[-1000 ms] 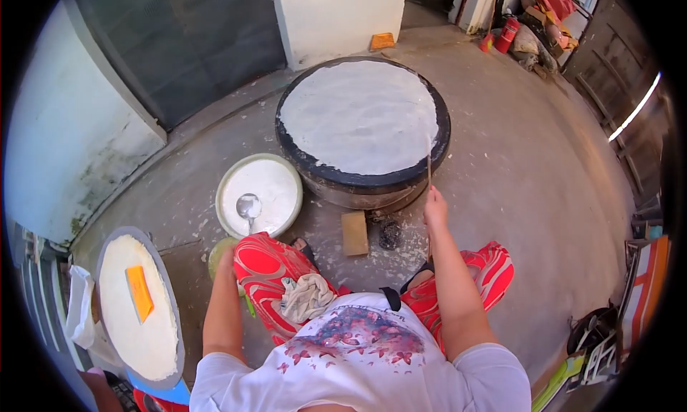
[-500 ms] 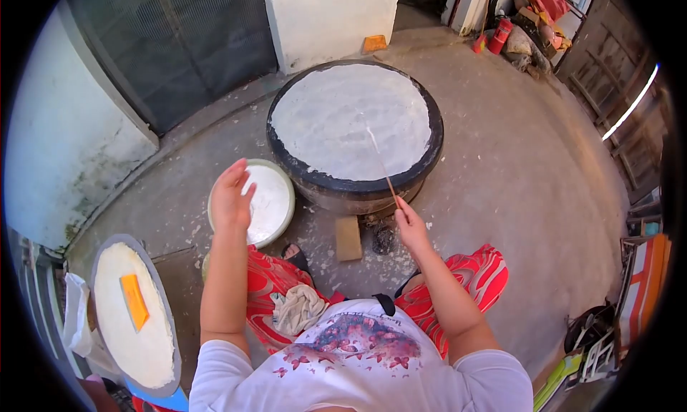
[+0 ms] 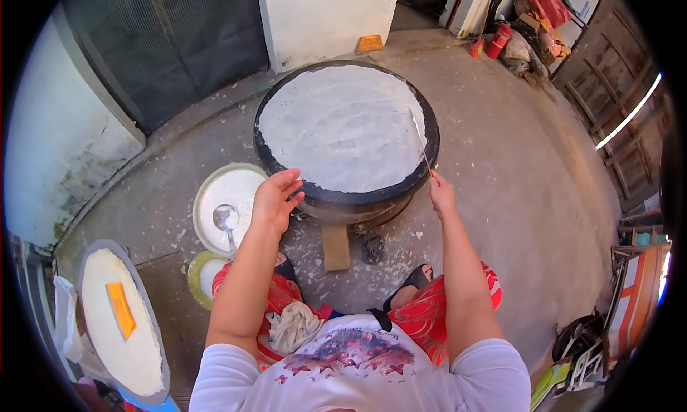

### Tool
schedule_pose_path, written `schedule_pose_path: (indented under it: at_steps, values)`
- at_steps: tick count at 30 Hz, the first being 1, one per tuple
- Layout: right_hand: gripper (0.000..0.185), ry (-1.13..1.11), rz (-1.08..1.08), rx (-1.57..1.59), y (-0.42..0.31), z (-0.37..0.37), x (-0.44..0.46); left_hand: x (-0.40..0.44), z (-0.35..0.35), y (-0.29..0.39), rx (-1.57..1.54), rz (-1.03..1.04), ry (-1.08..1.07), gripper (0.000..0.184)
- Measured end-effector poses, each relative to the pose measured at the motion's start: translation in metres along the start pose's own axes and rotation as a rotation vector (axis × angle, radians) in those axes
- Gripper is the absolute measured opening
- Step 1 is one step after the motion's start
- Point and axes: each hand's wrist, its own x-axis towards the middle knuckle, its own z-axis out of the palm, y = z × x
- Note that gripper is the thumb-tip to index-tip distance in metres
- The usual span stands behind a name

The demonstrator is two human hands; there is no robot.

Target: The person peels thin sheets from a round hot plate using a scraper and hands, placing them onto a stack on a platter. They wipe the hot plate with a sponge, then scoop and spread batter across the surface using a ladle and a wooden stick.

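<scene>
Fingers (image 3: 289,176) on the left hand (image 3: 272,203) are apart and empty, near the big round pan (image 3: 358,197). The right hand (image 3: 441,192) grips a thin stick (image 3: 421,141) over its white layer (image 3: 333,126). A brick (image 3: 335,247) sits in front. The left hand partly blocks a bowl (image 3: 196,210) with a spoon (image 3: 225,216).

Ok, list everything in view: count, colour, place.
Griddle: one, black, centre
Spread layer: one, white, on griddle
Stick: one, brown-white, over griddle
Bowls: two, greenish, left of griddle
Ladle: one, silver, in larger bowl
Tray: one, grey, far left
Flat piece: one, orange, on tray's white layer
Block: one, tan, before griddle
Lump: one, black, beside block
Cloth: one, off-white, lower centre
Wedge: one, orange, by wall
Doors: count unclear, dark, upper left
Clutter: uncounted, multicoloured, right
Left hand: one, bare, near griddle's left edge
Right hand: one, bare, holding stick
</scene>
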Motion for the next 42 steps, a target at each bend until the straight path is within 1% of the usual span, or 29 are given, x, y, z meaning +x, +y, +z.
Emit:
schedule_pose_path:
  at_steps: [3, 5, 6, 8, 12, 14, 15, 17, 18, 20, 23, 27, 30, 32, 36, 39, 41, 42]
  values:
    - [0.031, -0.056, -0.011, -0.069, 0.001, 0.007, 0.009, 0.001, -0.001, -0.002, 0.001, 0.012, -0.004, 0.025]
    - [0.032, -0.090, -0.142, -0.124, 0.022, 0.016, 0.025, 0.001, 0.001, -0.004, 0.003, 0.019, -0.011, 0.025]
    - [0.032, -0.087, -0.138, -0.124, 0.019, 0.014, 0.023, 0.000, 0.003, -0.005, 0.006, 0.015, -0.013, 0.025]
    - [0.032, -0.164, -0.012, -0.068, 0.004, 0.005, 0.012, 0.000, 0.007, -0.007, 0.012, 0.008, -0.021, 0.025]
    - [0.032, -0.184, -0.008, -0.093, -0.002, -0.012, -0.006, -0.005, 0.012, -0.010, 0.027, -0.025, -0.070, 0.024]
    - [0.033, -0.219, 0.029, 0.031, -0.006, -0.024, -0.021, -0.006, 0.014, -0.011, 0.028, -0.041, -0.079, 0.023]
    - [0.033, -0.217, 0.030, 0.031, -0.004, -0.028, -0.026, -0.007, 0.014, -0.011, 0.026, -0.045, -0.089, 0.023]
    - [0.032, -0.199, 0.099, 0.077, 0.001, -0.034, -0.035, -0.007, 0.014, -0.012, 0.022, -0.050, -0.098, 0.023]
    - [0.032, -0.200, 0.100, 0.075, 0.015, -0.029, -0.033, -0.007, 0.014, -0.012, 0.031, -0.044, -0.104, 0.024]
    - [0.032, -0.097, -0.104, -0.080, 0.051, -0.008, -0.017, -0.007, 0.013, -0.013, 0.040, -0.038, -0.107, 0.024]
    - [0.031, -0.115, -0.122, -0.005, 0.044, 0.017, -0.014, -0.007, 0.013, -0.014, 0.039, -0.044, -0.116, 0.024]
    - [0.031, -0.115, -0.123, -0.037, 0.024, 0.028, -0.009, -0.008, 0.017, -0.013, 0.050, -0.051, -0.128, 0.024]
    - [0.031, -0.136, -0.113, -0.035, 0.014, 0.032, -0.005, -0.007, 0.017, -0.016, 0.063, -0.052, -0.135, 0.024]
    - [0.031, -0.153, -0.079, 0.062, 0.004, 0.032, -0.009, -0.006, 0.017, -0.019, 0.070, -0.056, -0.140, 0.024]
    - [0.032, -0.154, -0.074, 0.049, 0.009, 0.038, -0.002, -0.005, 0.019, -0.024, 0.071, -0.068, -0.158, 0.025]
    - [0.033, -0.186, -0.025, 0.080, 0.006, 0.031, -0.005, -0.004, 0.020, -0.025, 0.073, -0.072, -0.158, 0.025]
    - [0.034, -0.240, 0.101, 0.163, 0.005, 0.017, -0.009, -0.004, 0.019, -0.025, 0.072, -0.075, -0.154, 0.025]
    - [0.034, -0.243, 0.096, 0.163, -0.005, 0.007, -0.016, -0.004, 0.019, -0.024, 0.072, -0.071, -0.150, 0.025]
